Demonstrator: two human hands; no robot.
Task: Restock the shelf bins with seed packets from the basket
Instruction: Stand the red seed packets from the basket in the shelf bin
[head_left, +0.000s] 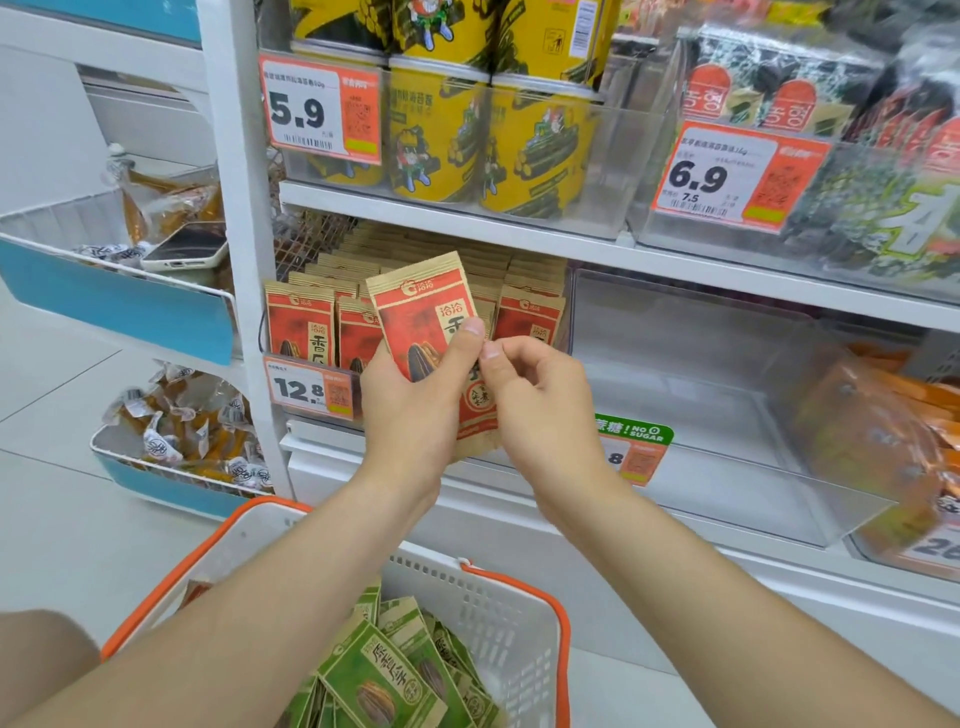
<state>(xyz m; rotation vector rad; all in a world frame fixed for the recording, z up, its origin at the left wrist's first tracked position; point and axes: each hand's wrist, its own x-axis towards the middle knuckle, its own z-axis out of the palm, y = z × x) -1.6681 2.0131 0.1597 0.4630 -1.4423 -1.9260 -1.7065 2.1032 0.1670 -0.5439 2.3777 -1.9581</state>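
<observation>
The left hand grips and the right hand pinches one red-and-tan paper seed packet, its long axis upright, just in front of the clear plastic shelf bin of matching packets, which lies straight behind both hands.

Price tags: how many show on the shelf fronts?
5: 5.9 tag upper left, 6.9 tag upper right, 12.8 tag lower left, green-topped tag lower centre, blurred tag cut off at the right edge. More may be hidden.

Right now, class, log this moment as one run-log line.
left hand: grips red paper seed packet | right hand: pinches it | white orange-rimmed basket: holds green packets
</observation>
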